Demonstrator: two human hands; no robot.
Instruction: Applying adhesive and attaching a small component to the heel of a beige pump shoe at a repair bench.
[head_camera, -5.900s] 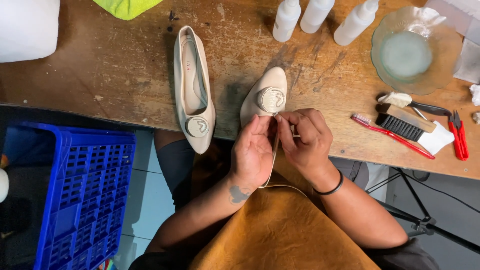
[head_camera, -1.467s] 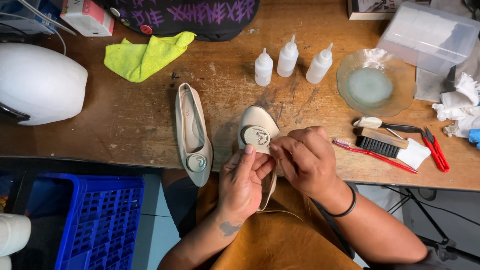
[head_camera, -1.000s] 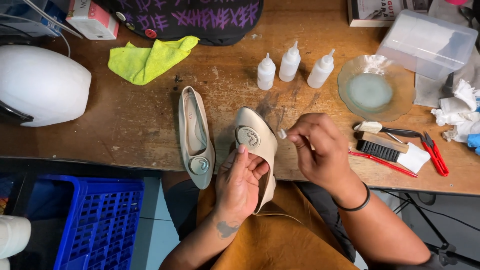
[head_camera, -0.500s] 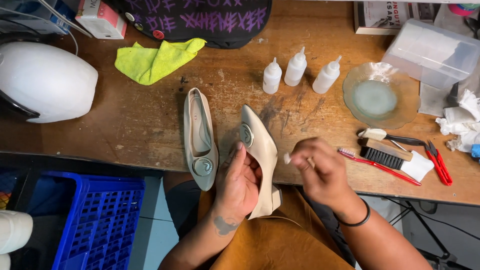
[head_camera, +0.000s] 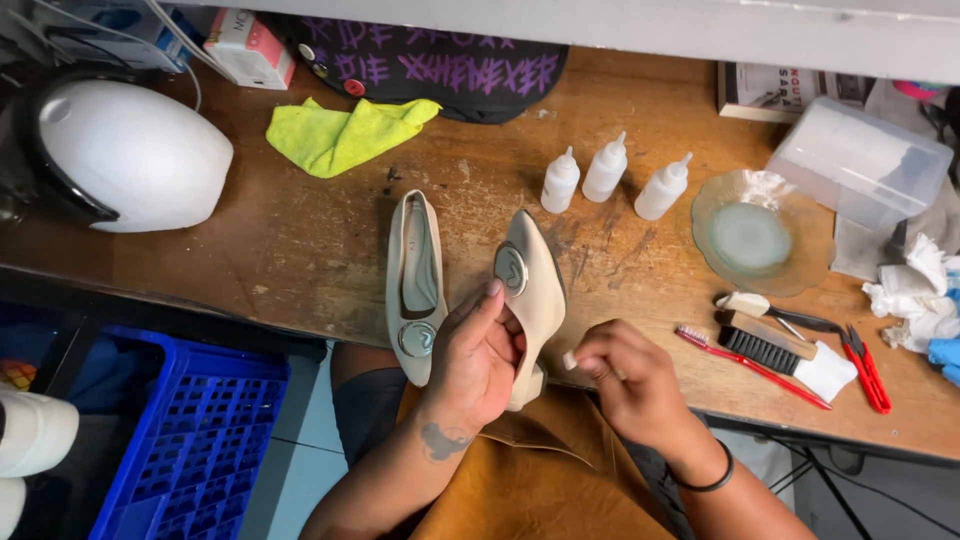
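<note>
Scuffed wood makes up the table under my hands. My left hand grips a beige shoe at the near edge, tilted on its side, thumb pressing beside its round buckle. My right hand sits just beside the shoe's heel, fingers pinched narrow on something small and pale. The second shoe lies flat just left of it. Three small white bottles stand beyond, and a brush lies to the right.

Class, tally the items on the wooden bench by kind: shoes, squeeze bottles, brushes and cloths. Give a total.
Beige shoes: 2, one lying flat, one in the left hand
White squeeze bottles: 3
Brushes: 2
Yellow cloth: 1
Total: 8
</note>
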